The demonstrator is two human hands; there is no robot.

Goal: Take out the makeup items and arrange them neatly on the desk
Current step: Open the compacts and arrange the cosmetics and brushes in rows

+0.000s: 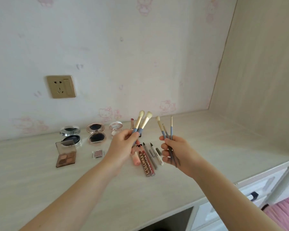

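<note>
My left hand (123, 144) grips two larger makeup brushes (142, 122) with blue handles, gold ferrules and pale bristles, held upright above the desk. My right hand (175, 151) grips three thinner blue-handled brushes (165, 129), fanned upward. Below and between the hands lie a pink tube (137, 160), two brown lip glosses (146, 165) and several eyeliner pens (154, 153) in a row on the pale wooden desk (40, 180). Further left are open compacts (71, 135) (96, 133), a brown eyeshadow palette (65, 155), a small square eyeshadow (98, 153), a small round compact (115, 128) and a lipstick (132, 123).
A gold wall socket (61, 86) sits on the wallpapered wall behind the desk. A wooden side panel (257, 72) closes the desk on the right. White drawers (250, 195) and a pink fabric (285, 212) lie at the lower right, beyond the desk edge.
</note>
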